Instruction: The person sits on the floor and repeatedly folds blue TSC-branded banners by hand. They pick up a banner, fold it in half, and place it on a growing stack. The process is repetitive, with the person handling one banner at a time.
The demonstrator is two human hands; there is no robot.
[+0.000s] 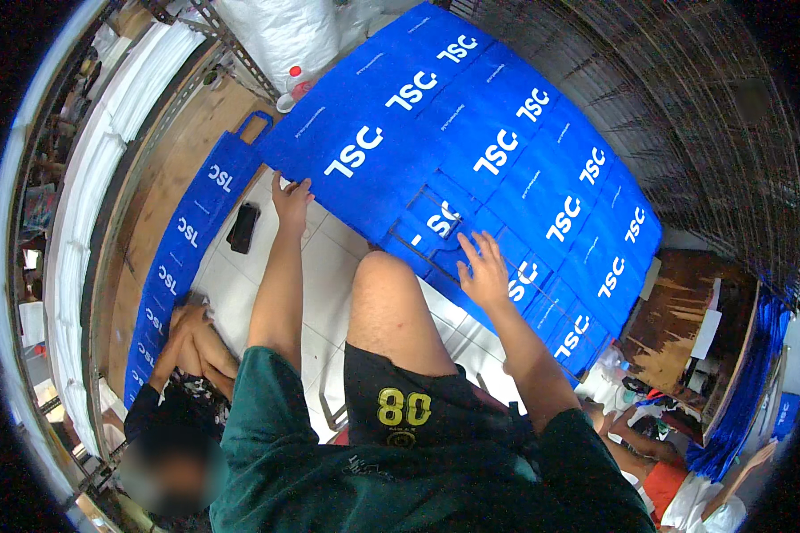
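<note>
A wide stack of blue printed fabric sheets with repeated white lettering spreads in front of me. My left hand is at its near left edge, fingers bent and apart; whether it touches the cloth is hard to tell. Over the near part of the sheets is my right hand, palm down with fingers spread. Beside its fingertips, a thin dark rectangular outline shows on the fabric. Neither hand visibly grips anything.
On the left, a long blue printed strip with a looped handle lies along a wooden board. A black phone rests on the white tiles. One person sits at lower left; others are at lower right. White plastic sacks stand behind.
</note>
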